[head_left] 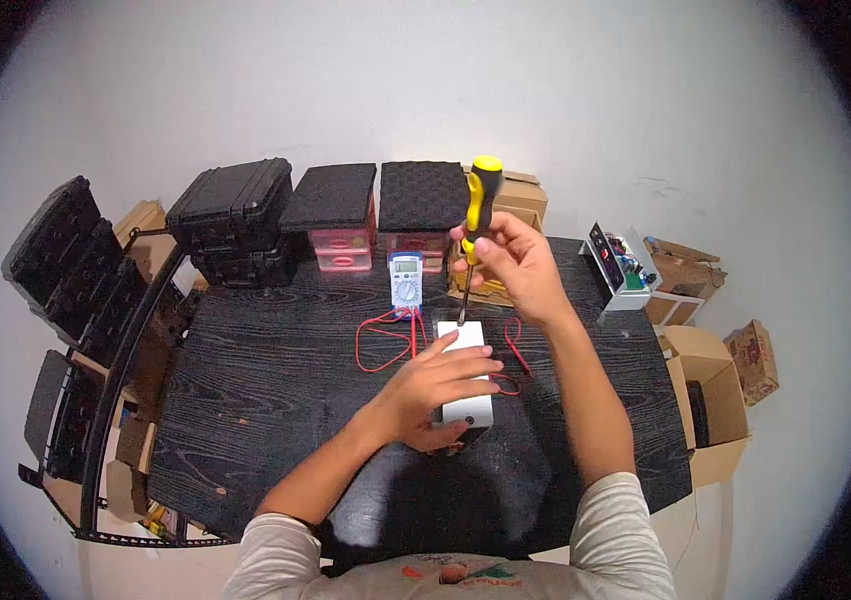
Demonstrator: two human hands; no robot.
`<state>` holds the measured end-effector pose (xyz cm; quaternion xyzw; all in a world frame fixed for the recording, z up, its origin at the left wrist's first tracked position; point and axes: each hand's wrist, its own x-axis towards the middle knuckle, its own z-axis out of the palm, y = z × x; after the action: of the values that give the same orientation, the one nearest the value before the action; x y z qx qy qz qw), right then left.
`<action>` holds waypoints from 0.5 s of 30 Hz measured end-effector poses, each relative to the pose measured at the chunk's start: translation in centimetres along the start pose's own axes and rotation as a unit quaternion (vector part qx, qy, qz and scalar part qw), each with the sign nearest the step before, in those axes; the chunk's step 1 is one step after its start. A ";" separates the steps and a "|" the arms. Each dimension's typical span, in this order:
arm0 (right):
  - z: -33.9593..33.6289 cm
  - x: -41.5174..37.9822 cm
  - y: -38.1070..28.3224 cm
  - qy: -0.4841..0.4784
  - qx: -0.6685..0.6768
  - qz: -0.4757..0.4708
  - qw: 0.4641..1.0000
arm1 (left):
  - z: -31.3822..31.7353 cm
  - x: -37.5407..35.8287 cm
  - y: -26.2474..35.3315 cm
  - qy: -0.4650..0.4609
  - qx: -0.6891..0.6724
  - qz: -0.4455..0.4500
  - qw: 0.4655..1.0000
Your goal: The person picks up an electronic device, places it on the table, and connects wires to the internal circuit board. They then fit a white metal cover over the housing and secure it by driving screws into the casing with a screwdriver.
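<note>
A white box-shaped case (465,411) lies on the table in front of me, with a small dark screw or hole at its near end. My left hand (429,388) rests across its top, fingers spread and stretched out, thumb near the close end. My right hand (520,262) is closed around the lower handle of a yellow and black screwdriver (484,192). The screwdriver stands nearly upright, its tip at the far end of the case. The exact contact at the tip is too small to make out.
A blue-white multimeter (407,280) with red leads (360,345) lies behind the case. Black hard cases (231,210), drawer units (344,245) and a cardboard box (516,190) line the back. An opened device with a circuit board (630,270) stands right; the table (246,390) is black.
</note>
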<state>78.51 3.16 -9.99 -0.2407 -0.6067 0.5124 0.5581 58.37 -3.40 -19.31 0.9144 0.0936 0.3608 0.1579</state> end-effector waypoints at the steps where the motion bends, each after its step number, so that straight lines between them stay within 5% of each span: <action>1: 0.0 -0.2 0.0 0.002 -0.012 -0.011 1.000 | 0.1 -0.1 0.0 -0.009 0.007 -0.002 1.000; 4: 0.0 -0.4 0.0 0.000 -0.086 -0.013 0.996 | 0.2 0.0 0.2 -0.025 0.022 -0.001 0.999; 10: -0.4 0.4 0.5 -0.047 0.010 0.009 0.999 | 0.5 0.0 -0.2 -0.015 0.015 0.007 1.000; 15: 0.2 0.5 0.3 0.022 -0.058 0.001 0.998 | 0.5 0.2 -0.2 -0.016 0.012 0.008 1.000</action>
<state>78.13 3.66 -10.00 -0.2849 -0.6227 0.4712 0.5560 58.87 -3.28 -19.63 0.9225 0.0875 0.3466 0.1457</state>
